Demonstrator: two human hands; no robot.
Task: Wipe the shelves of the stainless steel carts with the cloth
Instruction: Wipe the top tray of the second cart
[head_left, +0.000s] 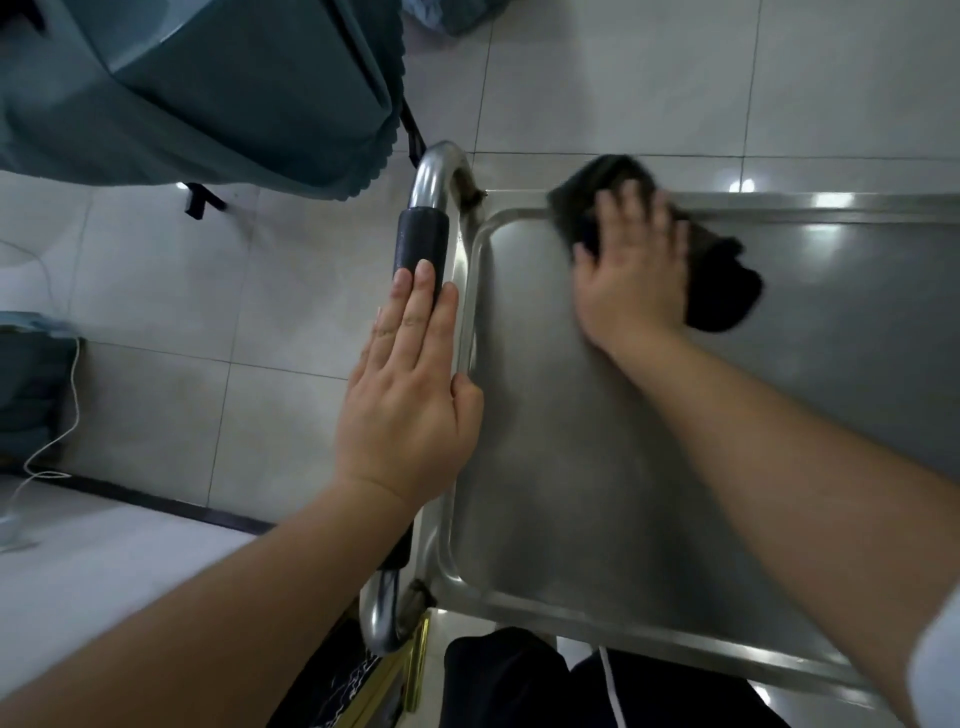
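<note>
Cart: a stainless steel cart (545, 467) seen from above; its top shelf (779, 389) is a shallow tray with a raised rim, lit by bright reflections along the far edge
Handle: a curved steel handle (431, 182) at the cart's left end; a black grip sleeve (422, 236) wraps its middle
Left hand: the left hand (408, 395) lies flat along the handle, fingers straight and together, fingertips on the black sleeve; the thumb touches the tray rim
Right hand: the right hand (631, 270) presses down with spread fingers on the cloth; motion-blurred
Cloth: a dark cloth (722, 291) bunched at the shelf's far left corner, spilling over the far rim
Floor: pale tiles (597, 78); teal fabric (208, 93) hangs at upper left; a white cable (49, 447) trails at the left edge
</note>
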